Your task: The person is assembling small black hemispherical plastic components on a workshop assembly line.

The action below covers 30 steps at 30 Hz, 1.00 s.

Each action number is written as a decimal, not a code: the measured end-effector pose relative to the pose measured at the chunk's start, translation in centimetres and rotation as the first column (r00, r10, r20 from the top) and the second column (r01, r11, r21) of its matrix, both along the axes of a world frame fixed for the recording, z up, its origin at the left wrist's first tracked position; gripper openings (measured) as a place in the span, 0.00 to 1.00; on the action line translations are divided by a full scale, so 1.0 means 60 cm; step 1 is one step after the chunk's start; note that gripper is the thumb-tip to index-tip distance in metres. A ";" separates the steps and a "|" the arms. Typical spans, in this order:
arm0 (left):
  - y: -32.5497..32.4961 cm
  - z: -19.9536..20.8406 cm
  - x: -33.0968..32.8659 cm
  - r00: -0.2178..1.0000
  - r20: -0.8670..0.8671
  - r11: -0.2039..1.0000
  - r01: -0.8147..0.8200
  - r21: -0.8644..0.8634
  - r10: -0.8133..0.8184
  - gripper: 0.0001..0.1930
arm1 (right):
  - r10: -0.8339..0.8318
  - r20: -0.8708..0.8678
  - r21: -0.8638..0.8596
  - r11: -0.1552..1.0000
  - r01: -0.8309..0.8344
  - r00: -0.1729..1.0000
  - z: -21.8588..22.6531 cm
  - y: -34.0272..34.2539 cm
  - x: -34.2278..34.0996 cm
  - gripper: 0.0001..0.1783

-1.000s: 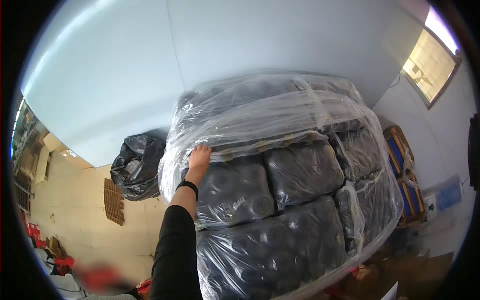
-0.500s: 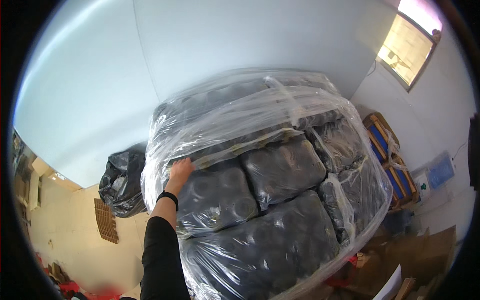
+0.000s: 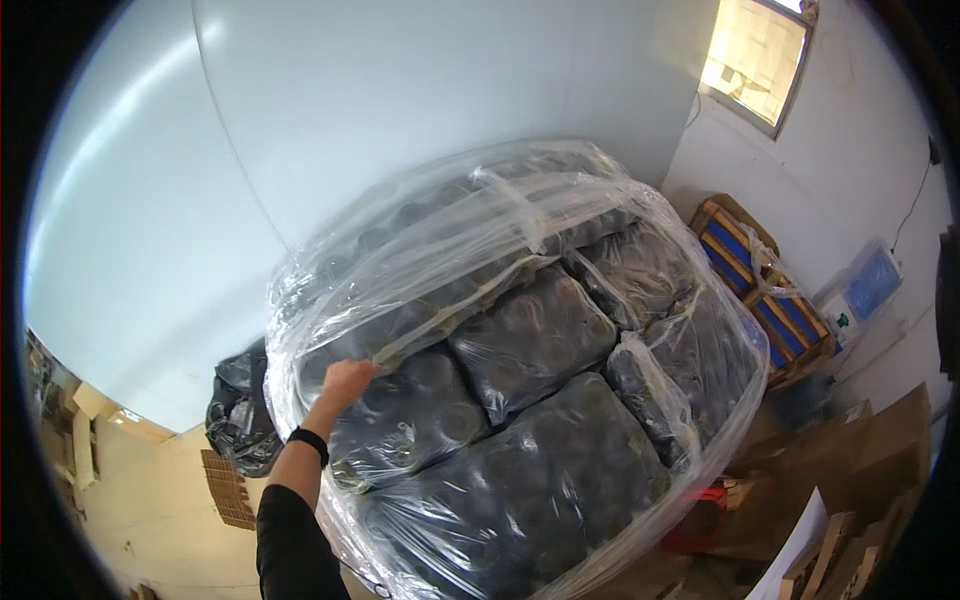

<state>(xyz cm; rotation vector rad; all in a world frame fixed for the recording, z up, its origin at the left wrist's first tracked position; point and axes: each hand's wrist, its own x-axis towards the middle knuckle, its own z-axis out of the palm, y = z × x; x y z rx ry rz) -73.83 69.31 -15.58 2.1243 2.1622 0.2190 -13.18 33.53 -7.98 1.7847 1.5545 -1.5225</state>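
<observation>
We have our left hand [image 3: 347, 382] over a big stack of dark bundles, its fingers bent and their tips at the yellowish edge of a loose band of clear film [image 3: 430, 268]. From this angle we cannot tell whether the fingers pinch that edge or merely rest against it. Our right hand is out of view, so we cannot tell what it does. A black wristband [image 3: 310, 447] circles our left wrist, and below it a black sleeve [image 3: 293, 545] covers the forearm.

The film sweeps away beyond the hand and to its right, over the far side of the stack. Directly beneath the hand and just right of it lies the near-left bundle [image 3: 412, 415], with round shapes showing through its wrap. Next to that, farther right of the hand, sits the middle bundle [image 3: 535, 340]; the large front bundle [image 3: 530, 490] lies nearer us, to the hand's lower right. The smaller bundles [image 3: 640, 272] stand beyond these, well to the hand's right.

To the left of the hand, beside the stack, we see a black plastic bag [image 3: 240, 415], and nearer us a brown slatted piece [image 3: 228, 488] on the floor [image 3: 130, 510]. Far to the hand's right, a wooden frame with blue panels [image 3: 765, 285] leans near the wall, and brown cardboard [image 3: 850, 445] lies nearer us.
</observation>
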 end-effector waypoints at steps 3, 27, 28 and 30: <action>-0.056 0.023 0.072 0.988 -0.017 0.986 0.152 -0.062 -0.153 0.13 | -0.092 -0.207 0.047 0.993 0.104 0.974 -0.010 0.024 0.000 0.24; -0.537 0.129 0.657 0.686 0.724 0.808 0.469 -0.357 -0.078 0.15 | -0.723 -0.667 -0.389 0.542 0.745 0.178 -0.224 0.265 -0.016 0.44; -0.515 0.107 0.633 0.716 0.688 0.797 0.480 -0.366 -0.114 0.14 | -0.703 -0.688 -0.350 0.541 0.765 0.182 -0.232 0.277 -0.023 0.47; -0.459 0.129 0.568 0.756 0.655 0.856 0.338 -0.392 0.002 0.11 | -0.686 -0.703 -0.314 0.537 0.783 0.189 -0.235 0.288 -0.032 0.51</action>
